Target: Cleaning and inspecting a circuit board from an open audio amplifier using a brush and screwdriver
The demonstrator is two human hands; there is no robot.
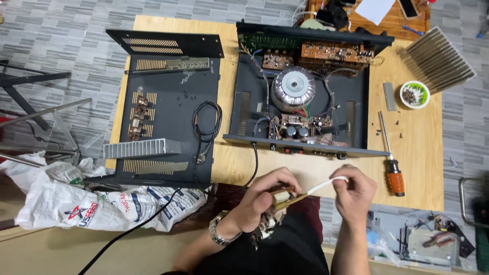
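Wooden table (417, 168) on a grey patterned floor, seen from above, person seated at the near edge.

Nearest: left hand (265, 201), watch on the wrist, fingers curled tight around a small circuit board (286, 197) with a boxy part on it, held over the lap just off the table edge. Right hand (354, 192) beside it, thumb and fingers pinched shut on a white cable (321, 186) that runs from the board up to the fingertips. Hands close together, not touching.

Left of the lap: crumpled white printed bags (86, 203), black cord across them.

On the table to the right: screwdriver (391, 158) with an orange handle, lying roughly upright in view, loose screws near its tip.

Mid table: open amplifier chassis (300, 91), round transformer (294, 87) in the centre, brown boards behind and in front of it. Black lead trails from its front edge toward the hands.

Left: removed black cover (168, 97), lying flat, with a coiled black cable and a finned grey heatsink (140, 148) on it.

Far right: small round bowl (414, 94) of screws, larger finned heatsink (438, 58) overhanging the table corner.
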